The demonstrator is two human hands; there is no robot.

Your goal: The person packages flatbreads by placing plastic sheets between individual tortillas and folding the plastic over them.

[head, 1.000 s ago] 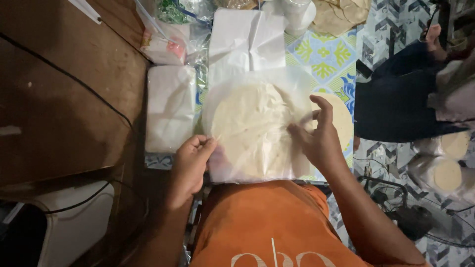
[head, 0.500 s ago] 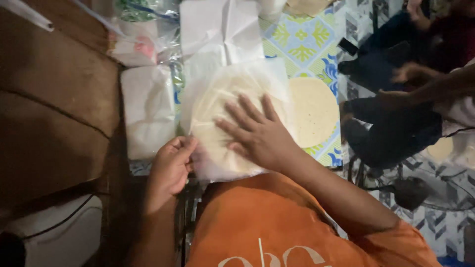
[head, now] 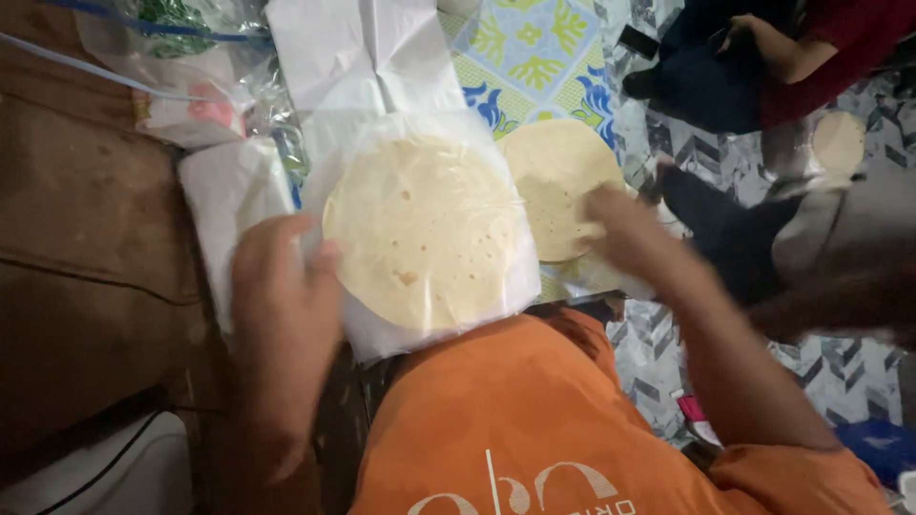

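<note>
Across the left side runs a brown wooden surface [head: 86, 238], biggest thing in view. Bottom centre, the person's orange shirt [head: 534, 420] fills the foreground. Patterned mat [head: 534, 48] with blue and green-yellow motifs lies top centre, grey patterned floor [head: 840, 372] at right. Another person's dark trouser leg [head: 725, 86] and red sleeve [head: 840, 48] sit top right, apart from the wearer's hands.

Middle of view: clear plastic bag [head: 429, 248] lying flat, with a round pale flatbread [head: 425, 229] inside it. White folded paper [head: 353, 57] just above the bag. Second flatbread [head: 558, 181] bare on the mat, just right of the bag, its left edge under the bag's side. White paper stack [head: 229, 191] left of the bag. Crumpled plastic bags [head: 181, 67] top left.

Left hand [head: 281, 305] rests on the bag's left edge, fingers loosely curled, touching plastic; a real grip cannot be told. Right hand [head: 625, 234] is blurred, over the lower right rim of the second flatbread; fingers look spread, contact unclear.

Small round flatbread [head: 838, 141] far right on the floor.
</note>
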